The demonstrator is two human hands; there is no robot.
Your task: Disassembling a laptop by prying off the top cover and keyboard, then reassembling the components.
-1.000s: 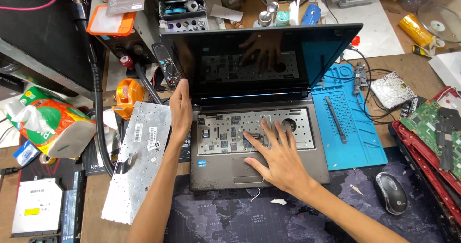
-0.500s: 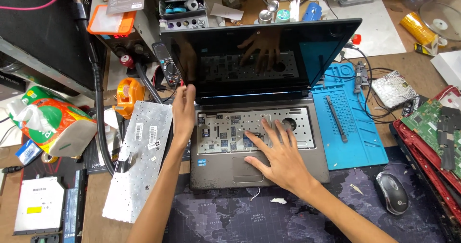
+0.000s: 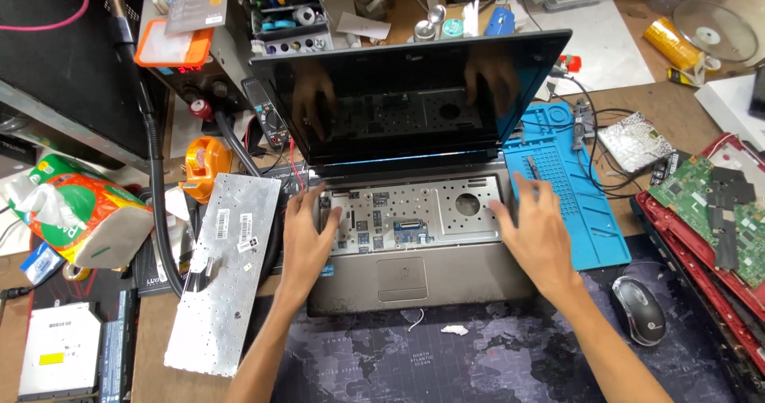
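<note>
At the bottom of the frame a dark desk mat (image 3: pixel 478 363) printed with a world map covers the wooden tabletop (image 3: pixel 155 379), with a small scrap of white paper (image 3: pixel 454 330) lying on it and a black computer mouse (image 3: pixel 641 309) at the lower right. At the lower left sit a flat optical drive (image 3: pixel 60 347) and, leaning beside it, a removed laptop keyboard (image 3: pixel 227 268) turned metal-back up. In the middle of the frame stands the open laptop (image 3: pixel 414 279), its keyboard bay bare so the perforated metal tray shows above the touchpad. The left hand (image 3: pixel 307 232) lies flat and unclenched on the left edge of that bay, fingers spread and gripping nothing; the right hand (image 3: pixel 538 232) rests the same way, released, on the right edge of the laptop base. Just right of the laptop is a blue silicone repair mat (image 3: pixel 570 204), and at the right edge a green circuit board (image 3: pixel 713 204) lies on a red laptop shell. At the left lies a crumpled orange and green tissue pack (image 3: pixel 68 212), with an orange tape dispenser (image 3: pixel 203 160) beyond it and a black flexible hose (image 3: pixel 151 164) rising to the upper left. The laptop's dark screen (image 3: pixel 414 92) mirrors both hands. Behind it, along the top of the frame, the tabletop is crowded with small bottles, tools and a yellow tape roll (image 3: pixel 669 44).
</note>
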